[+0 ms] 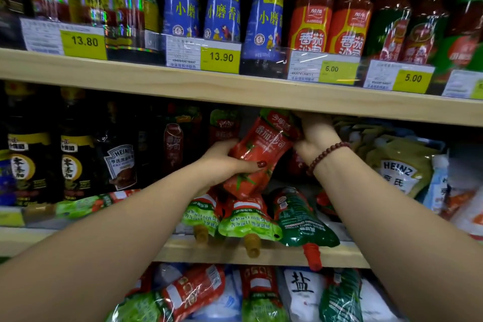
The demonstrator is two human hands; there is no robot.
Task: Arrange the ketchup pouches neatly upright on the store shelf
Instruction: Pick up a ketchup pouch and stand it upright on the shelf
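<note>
Top shelf bottles: across the top of the frame stand dark bottles, then blue-labelled ones, then red sauce bottles, with yellow price tags in front.
Dark bottles: upright at the far left of the middle shelf, with black-and-yellow labels.
Lying pouch: flat on its side at the shelf front, lower left.
Heinz dark pouch: upright, just right of the dark bottles.
Standing pouches: red ketchup pouches upright at the back, left of centre, dimly lit.
Left hand: at the centre, fingers curled round the waist of the held pouch, thumb with a red nail pressed across its front.
Held pouch: a red ketchup pouch at the centre, raised off the shelf and tilted, its green top at the upper right just under the upper shelf board.
Fallen pouches: three lie below the held pouch, caps toward the camera and overhanging the middle shelf edge. Two are light green, and the rightmost is dark green with a red cap.
Right hand: right of centre, curled onto the held pouch's upper right edge, its fingertips hidden behind the pouch.
Bead bracelet: dark red, on the right wrist.
Heinz yellow pouches: leaning at the right of the middle shelf.
Salt bag: white, at the bottom right of centre, among heaped pouches.
</note>
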